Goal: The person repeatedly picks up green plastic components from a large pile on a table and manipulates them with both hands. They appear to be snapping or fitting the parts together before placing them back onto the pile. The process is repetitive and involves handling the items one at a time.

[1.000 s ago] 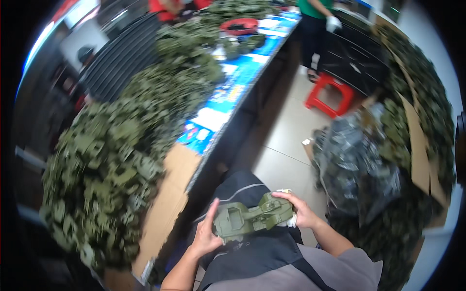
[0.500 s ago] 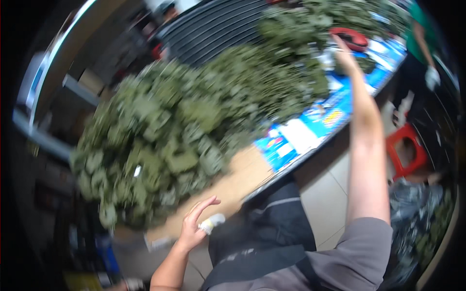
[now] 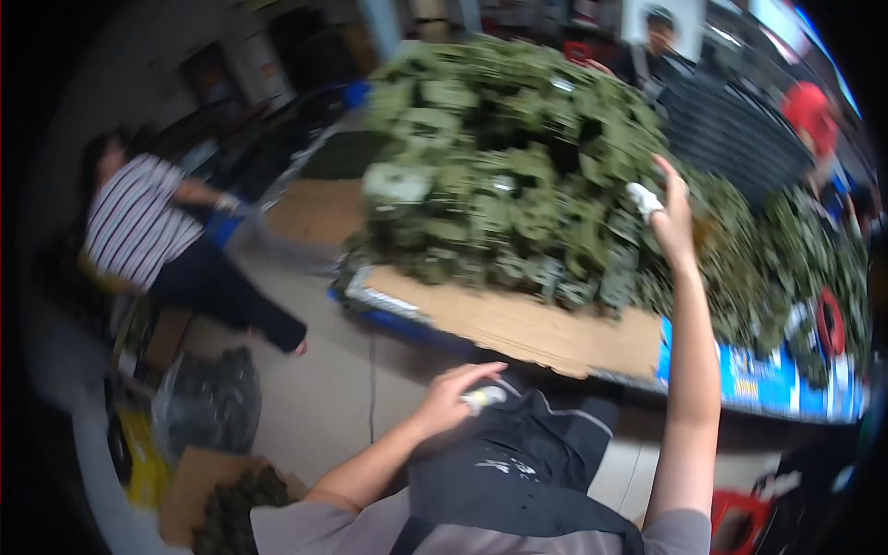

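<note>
My left hand (image 3: 458,400) hovers in front of my dark apron (image 3: 499,462), fingers stretched out, a white wrap on its thumb. It holds nothing that I can see. Raised at the near right side of a large heap of flat, dull-green, leaf-like pieces (image 3: 518,185), my right hand (image 3: 675,217) has its fingers apart and a white wrap on the thumb. I cannot tell if it touches the heap. The heap lies on a table covered with brown cardboard (image 3: 518,326). Further right, a red ring-shaped thing (image 3: 830,322) rests among the green pieces.
A blue printed sheet (image 3: 731,375) covers the table's right part. Behind the heap stands a dark ribbed panel (image 3: 731,129), with people near it. At left, a person in a striped top (image 3: 139,217) stands near a clear plastic bag (image 3: 208,407). A red stool (image 3: 740,518) is at lower right.
My view has swung left, bringing the person in stripes into sight. My right hand has left the spot by the red ring-shaped thing and is now beside the large heap. My left hand stays low.
</note>
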The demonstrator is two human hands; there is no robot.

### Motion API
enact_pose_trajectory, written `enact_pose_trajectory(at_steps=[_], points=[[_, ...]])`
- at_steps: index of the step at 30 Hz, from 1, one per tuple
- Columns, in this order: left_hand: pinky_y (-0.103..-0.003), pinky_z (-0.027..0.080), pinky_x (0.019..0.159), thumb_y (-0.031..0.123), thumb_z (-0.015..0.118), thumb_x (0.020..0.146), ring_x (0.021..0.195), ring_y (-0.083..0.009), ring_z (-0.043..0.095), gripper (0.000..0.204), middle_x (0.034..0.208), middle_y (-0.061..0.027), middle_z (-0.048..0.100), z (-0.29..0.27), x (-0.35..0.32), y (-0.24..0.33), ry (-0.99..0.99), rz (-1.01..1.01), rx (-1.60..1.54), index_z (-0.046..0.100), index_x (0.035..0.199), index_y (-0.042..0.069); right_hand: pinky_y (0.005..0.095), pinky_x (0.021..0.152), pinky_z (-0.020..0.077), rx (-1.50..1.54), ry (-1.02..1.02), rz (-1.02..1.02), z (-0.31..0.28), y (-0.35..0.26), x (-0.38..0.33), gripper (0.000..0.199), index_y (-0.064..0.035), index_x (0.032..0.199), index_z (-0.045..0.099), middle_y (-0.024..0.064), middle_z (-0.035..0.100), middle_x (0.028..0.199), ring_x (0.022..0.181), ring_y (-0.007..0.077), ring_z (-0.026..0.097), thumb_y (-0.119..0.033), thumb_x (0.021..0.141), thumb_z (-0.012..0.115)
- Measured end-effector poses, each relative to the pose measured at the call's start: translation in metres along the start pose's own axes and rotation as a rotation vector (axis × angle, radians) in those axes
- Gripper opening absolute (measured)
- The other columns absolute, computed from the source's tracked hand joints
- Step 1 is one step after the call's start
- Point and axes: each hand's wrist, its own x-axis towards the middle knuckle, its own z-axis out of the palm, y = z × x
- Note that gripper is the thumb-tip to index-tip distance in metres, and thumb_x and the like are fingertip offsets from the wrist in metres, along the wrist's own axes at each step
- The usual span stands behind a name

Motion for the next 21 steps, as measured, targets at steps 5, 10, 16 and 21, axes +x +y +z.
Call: enact_pose_trajectory(at_steps=[5, 10, 16, 21], points=[[-0.034, 0.042, 0.080, 0.009, 0.061, 0.074, 0.090, -0.0256, 0.056, 0.043, 0.099, -0.0096, 0.059, 0.002, 0.003, -0.007, 0.007, 0.050, 0.053, 0.053, 0.116, 0.009, 0.0429, 0.089, 0.0387, -0.644, 0.021, 0.034, 0.064, -0.032, 0.025, 0.093, -0.0227, 0.137, 0.016, 0.0320, 0.031, 0.127, 0.113, 0.0454, 0.037, -0.033, 0.065, 0.072], [-0.036, 0.039, 0.085, 0.004, 0.057, 0.070, 0.094, -0.0256, 0.054, 0.051, 0.101, -0.0074, 0.059, -0.007, -0.005, -0.030, -0.005, 0.111, 0.027, 0.048, 0.120, 0.010, 0.0413, 0.089, 0.0395, -0.546, 0.005, 0.070, 0.079, -0.030, 0.027, 0.087, -0.0243, 0.137, 0.019, 0.0261, 0.034, 0.128, 0.115, 0.0382, 0.040, -0.020, 0.067, 0.071], [-0.035, 0.042, 0.086, -0.006, 0.050, 0.053, 0.096, -0.0254, 0.054, 0.071, 0.102, -0.0070, 0.057, -0.018, 0.002, -0.040, 0.067, 0.125, -0.081, 0.046, 0.122, 0.011, 0.0437, 0.098, 0.0312, 0.199, 0.218, 0.090, 0.031, -0.028, 0.021, 0.069, -0.0089, 0.133, 0.028, 0.0161, 0.033, 0.133, 0.119, 0.0291, 0.036, -0.030, 0.076, 0.060], [-0.032, 0.039, 0.091, 0.001, 0.059, 0.066, 0.103, -0.0210, 0.052, 0.079, 0.112, -0.0119, 0.053, -0.018, 0.017, -0.030, 0.127, 0.142, -0.498, 0.023, 0.136, 0.011, 0.0436, 0.099, 0.0288, 0.579, -0.016, 0.134, -0.009, -0.064, -0.082, 0.083, -0.0069, 0.134, 0.025, 0.0155, 0.033, 0.132, 0.119, 0.0297, 0.035, -0.059, 0.074, 0.047]])
